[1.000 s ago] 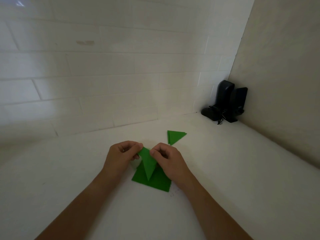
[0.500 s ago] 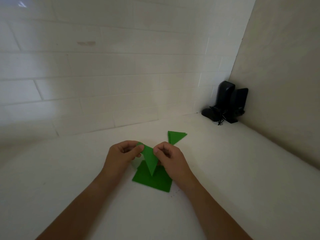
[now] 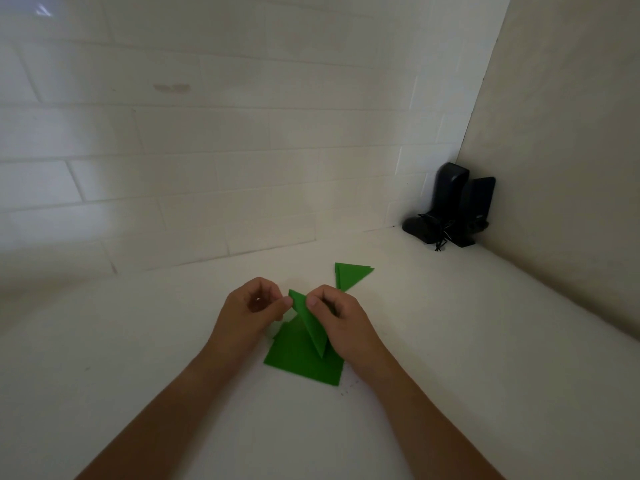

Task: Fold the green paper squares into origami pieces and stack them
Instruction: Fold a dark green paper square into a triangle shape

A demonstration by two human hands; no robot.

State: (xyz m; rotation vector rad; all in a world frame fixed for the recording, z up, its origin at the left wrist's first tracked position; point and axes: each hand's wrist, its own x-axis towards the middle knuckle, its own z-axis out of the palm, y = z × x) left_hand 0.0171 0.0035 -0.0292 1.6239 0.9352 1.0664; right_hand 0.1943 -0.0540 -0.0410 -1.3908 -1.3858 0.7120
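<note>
Green folded piece [image 3: 310,323], pinched by left hand [image 3: 247,311] and right hand [image 3: 341,322] above the paper squares [image 3: 301,362], may crease crooked if either pinch slips.

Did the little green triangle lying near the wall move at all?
No. The folded green triangle lies in the same spot on the white table, at the same spacing from the black speakers in the corner.

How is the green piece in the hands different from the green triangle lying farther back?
The held piece is pinched off the counter by both hands, the left hand and the right hand; the far triangle lies flat, untouched. The held piece is long and narrow, the far triangle broader. Both are green folded paper.
</note>
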